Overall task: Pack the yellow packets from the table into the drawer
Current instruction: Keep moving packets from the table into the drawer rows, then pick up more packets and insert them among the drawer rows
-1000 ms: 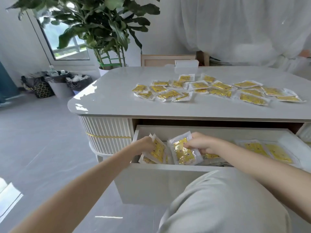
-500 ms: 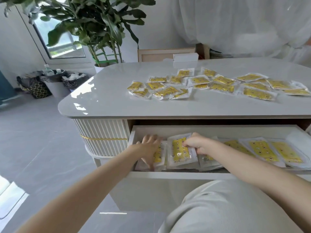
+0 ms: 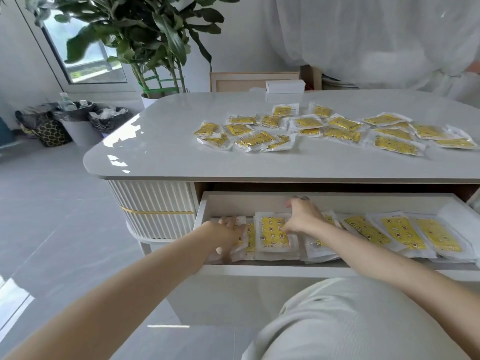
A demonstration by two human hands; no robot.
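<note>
Since half a second ago the yellow packet [image 3: 272, 233] has dropped flat in the drawer [image 3: 201, 211]. My left hand [image 3: 228, 233] presses the end stack [image 3: 250, 241], fingers spread. Can't tell if my right hand [image 3: 302, 216] grips anything, too blurry. More packets [image 3: 394, 145] sit on the desk [image 3: 168, 152].

Yellow packets against white and pale grey

Table packets [image 3: 337, 127] — glossy yellow in clear, whitish wrap; drawer packets [image 3: 274, 231] show yellow panels sprinkled with small white and brown motifs. Tabletop [image 3: 168, 146] glossy pale grey, drawer [image 3: 259, 267] white, cabinet side [image 3: 155, 193] white ribbing crossed by a gold band. Plant [image 3: 145, 35] deep green; bin bags [image 3: 109, 119] black; one floor bag [image 3: 50, 131] black with a gold honeycomb print.
</note>
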